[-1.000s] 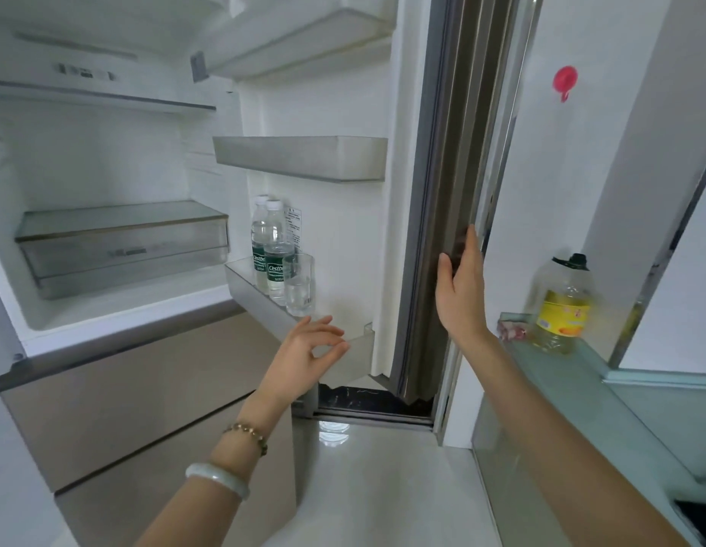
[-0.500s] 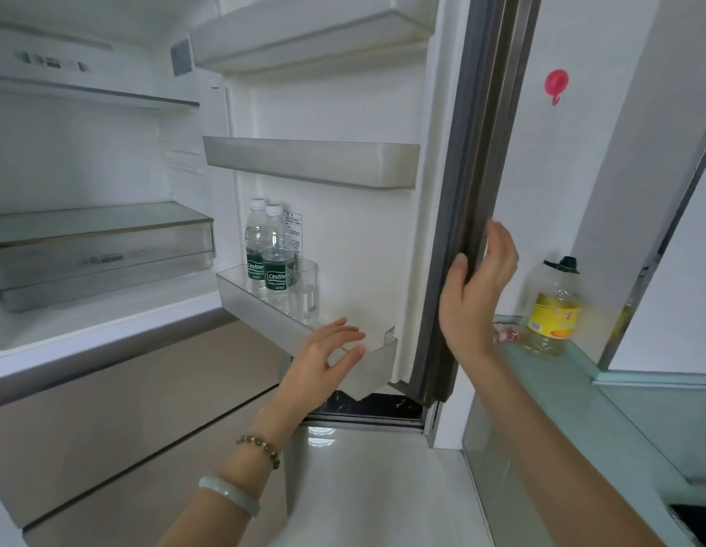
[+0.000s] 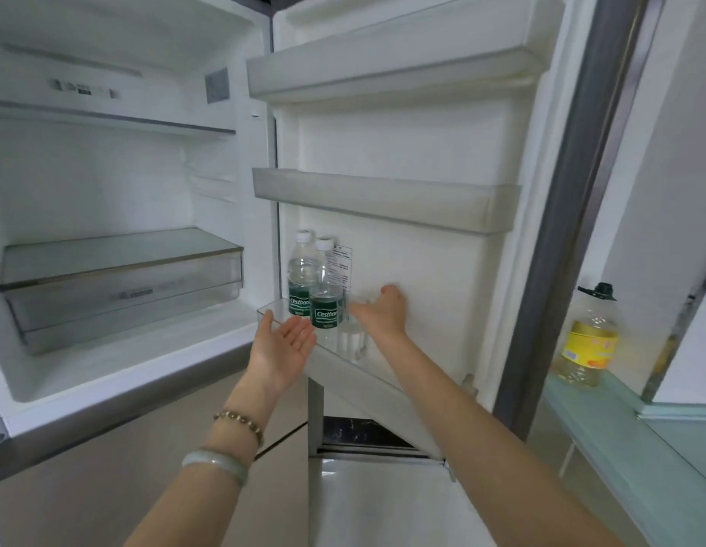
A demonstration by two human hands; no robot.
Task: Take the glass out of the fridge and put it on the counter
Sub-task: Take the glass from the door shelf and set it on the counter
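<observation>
The fridge (image 3: 118,199) stands open, its door (image 3: 414,144) swung out to the right. Three door shelves show; the lowest door shelf (image 3: 367,382) holds two water bottles (image 3: 325,294) with white caps and green labels, the nearer one reading "Cestbon". The glass (image 3: 351,341), clear and upright, stands in that same shelf just right of the nearer bottle, close beside it. A small printed sticker (image 3: 342,266) is fixed to the door liner behind the bottles; its text is too small to read.

The right hand (image 3: 385,313) reaches into the shelf from the right and is at the glass's rim, its fingers (image 3: 361,309) curled toward the glass top; whether they have closed on it cannot be told, as the hand hides the rim. The left hand (image 3: 282,347) hovers palm up and spread wide in front of the shelf's near edge, below the bottles, holding nothing. Its wrist carries one beaded bracelet (image 3: 239,422) and one pale bangle (image 3: 215,461).

Inside the fridge body one clear drawer (image 3: 122,286) sits under a glass shelf. To the right of the door, a pale green glass surface (image 3: 620,436) carries one bottle of cooking oil (image 3: 588,337) with a black cap and yellow label, well apart from the glass.
</observation>
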